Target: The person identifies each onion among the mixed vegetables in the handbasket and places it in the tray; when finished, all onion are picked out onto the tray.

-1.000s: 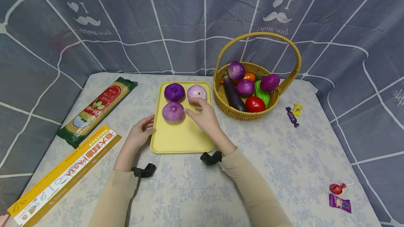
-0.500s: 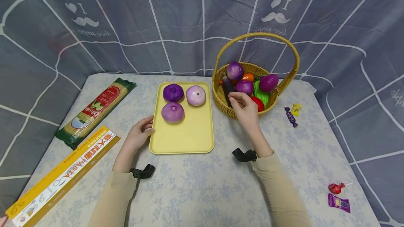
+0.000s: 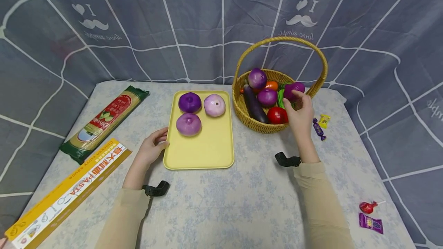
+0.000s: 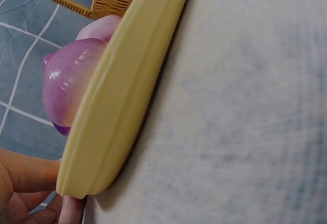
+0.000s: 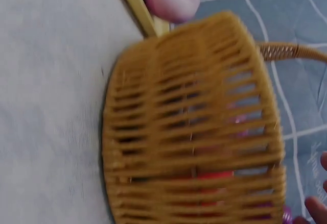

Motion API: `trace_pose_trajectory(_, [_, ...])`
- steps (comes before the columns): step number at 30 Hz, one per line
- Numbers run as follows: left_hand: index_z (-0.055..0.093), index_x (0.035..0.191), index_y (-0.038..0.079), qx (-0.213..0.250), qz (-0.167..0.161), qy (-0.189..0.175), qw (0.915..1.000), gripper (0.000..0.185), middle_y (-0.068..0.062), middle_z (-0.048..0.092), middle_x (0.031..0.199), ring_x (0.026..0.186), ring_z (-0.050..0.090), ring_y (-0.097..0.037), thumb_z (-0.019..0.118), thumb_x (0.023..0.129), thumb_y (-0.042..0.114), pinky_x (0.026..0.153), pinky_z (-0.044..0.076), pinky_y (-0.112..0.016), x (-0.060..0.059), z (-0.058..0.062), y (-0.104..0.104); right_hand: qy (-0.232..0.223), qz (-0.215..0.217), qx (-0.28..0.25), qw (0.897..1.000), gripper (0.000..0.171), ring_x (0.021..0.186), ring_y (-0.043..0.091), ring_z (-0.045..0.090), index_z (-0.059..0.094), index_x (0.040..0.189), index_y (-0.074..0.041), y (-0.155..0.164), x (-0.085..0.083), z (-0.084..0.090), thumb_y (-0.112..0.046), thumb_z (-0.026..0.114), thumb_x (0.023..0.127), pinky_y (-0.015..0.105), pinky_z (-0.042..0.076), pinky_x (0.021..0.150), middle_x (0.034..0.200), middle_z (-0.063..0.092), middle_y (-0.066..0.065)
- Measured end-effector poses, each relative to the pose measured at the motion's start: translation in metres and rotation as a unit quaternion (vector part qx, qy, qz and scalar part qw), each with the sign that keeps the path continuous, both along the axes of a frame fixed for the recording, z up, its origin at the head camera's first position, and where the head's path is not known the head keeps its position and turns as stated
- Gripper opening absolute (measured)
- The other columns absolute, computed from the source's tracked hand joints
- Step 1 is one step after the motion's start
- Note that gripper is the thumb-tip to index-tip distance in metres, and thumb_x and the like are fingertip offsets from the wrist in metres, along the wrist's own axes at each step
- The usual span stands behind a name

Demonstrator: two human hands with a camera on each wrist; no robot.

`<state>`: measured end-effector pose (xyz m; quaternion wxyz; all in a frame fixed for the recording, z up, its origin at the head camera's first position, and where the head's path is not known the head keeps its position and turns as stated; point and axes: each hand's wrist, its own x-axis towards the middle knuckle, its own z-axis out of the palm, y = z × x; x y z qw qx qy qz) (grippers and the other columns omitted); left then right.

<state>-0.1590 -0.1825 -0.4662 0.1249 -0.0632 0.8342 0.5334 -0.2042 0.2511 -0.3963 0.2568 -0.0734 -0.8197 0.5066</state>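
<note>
My left hand (image 3: 151, 149) holds the left edge of a yellow tray (image 3: 199, 153), thumb at the rim; in the left wrist view a finger shows under the tray's corner. On the tray sit a dark purple onion (image 3: 190, 102), a pale onion (image 3: 214, 105) and a pinkish-purple onion (image 3: 188, 124). My right hand (image 3: 300, 114) reaches over the right side of a wicker basket (image 3: 254, 124), thumb and forefinger spread close to a ridged purple vegetable (image 3: 293, 88) and partly covering it. In the right wrist view only fingertips (image 5: 318, 208) show at the right edge.
The basket also holds an eggplant (image 3: 255, 105), a tomato (image 3: 277, 115), purple onions (image 3: 267, 97) and a green vegetable (image 3: 280, 98); its tall handle (image 3: 282, 39) arches above. Pasta packages (image 3: 105, 124) lie left. Candies (image 3: 318, 129) and a lollipop (image 3: 367, 207) lie right.
My right hand has left the pale onion on the tray and moved right, past the eggplant, to the basket's right side. My left hand stays at the tray edge.
</note>
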Motion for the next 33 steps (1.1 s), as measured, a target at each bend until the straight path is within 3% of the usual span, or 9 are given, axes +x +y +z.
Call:
trace_pose_trajectory(6, [0.035, 0.153, 0.005, 0.001, 0.006, -0.004, 1.0, 0.056, -0.021, 0.049, 0.143, 0.131, 0.047, -0.033, 0.05, 0.099, 0.001, 0.086, 0.044, -0.012, 0.0, 0.0, 0.0, -0.024, -0.024, 0.032, 0.999, 0.057, 0.136, 0.032, 0.043, 0.048, 0.141, -0.002, 0.005, -0.01, -0.003, -0.017, 0.071, 0.09, 0.047, 0.037, 0.115, 0.147, 0.043, 0.016])
trace_pose_trajectory(14, [0.035, 0.153, 0.007, 0.004, 0.01, -0.011, 0.9999, 0.056, -0.02, 0.048, 0.143, 0.131, 0.046, -0.032, 0.05, 0.1, 0.002, 0.104, 0.044, -0.037, -0.001, 0.0, 0.0, -0.068, -0.03, 0.054, 0.996, 0.074, 0.147, 0.028, 0.029, 0.032, 0.153, -0.007, 0.003, -0.025, -0.009, -0.02, 0.069, 0.09, 0.044, 0.026, 0.121, 0.162, 0.022, 0.011])
trace_pose_trajectory(21, [0.035, 0.153, 0.006, 0.002, 0.005, -0.003, 1.0, 0.056, -0.02, 0.049, 0.143, 0.13, 0.047, -0.031, 0.051, 0.099, 0.003, 0.096, 0.046, -0.022, 0.0, -0.002, -0.002, -0.059, -0.048, 0.077, 0.994, 0.067, 0.14, 0.029, 0.038, 0.037, 0.147, -0.005, 0.0, -0.036, -0.011, -0.019, 0.069, 0.09, 0.041, 0.032, 0.119, 0.153, 0.031, 0.013])
trace_pose_trajectory(25, [0.035, 0.153, 0.007, 0.005, 0.005, -0.003, 1.0, 0.056, -0.019, 0.049, 0.144, 0.13, 0.047, -0.031, 0.051, 0.099, 0.003, 0.097, 0.046, -0.023, -0.001, -0.002, -0.002, -0.056, -0.045, 0.104, 0.992, 0.064, 0.136, 0.032, 0.04, 0.041, 0.145, -0.004, -0.004, -0.04, -0.01, -0.02, 0.07, 0.091, 0.044, 0.033, 0.117, 0.144, 0.035, 0.018])
trace_pose_trajectory(29, [0.035, 0.153, 0.007, 0.006, 0.004, -0.002, 1.0, 0.056, -0.02, 0.049, 0.143, 0.13, 0.047, -0.032, 0.051, 0.099, 0.003, 0.095, 0.046, -0.022, -0.001, -0.001, -0.002, -0.085, -0.044, 0.124, 0.988, 0.071, 0.136, 0.035, 0.04, 0.038, 0.149, -0.008, -0.006, -0.046, -0.008, -0.025, 0.072, 0.09, 0.048, 0.033, 0.117, 0.142, 0.033, 0.02])
trace_pose_trajectory(33, [0.035, 0.153, 0.006, 0.006, 0.003, 0.0, 1.0, 0.056, -0.021, 0.049, 0.143, 0.13, 0.047, -0.032, 0.051, 0.099, 0.002, 0.091, 0.045, -0.016, 0.0, -0.002, -0.002, -0.127, -0.032, 0.126, 0.983, 0.076, 0.14, 0.037, 0.034, 0.032, 0.152, -0.009, -0.006, -0.054, -0.006, -0.026, 0.072, 0.089, 0.051, 0.031, 0.118, 0.15, 0.025, 0.019])
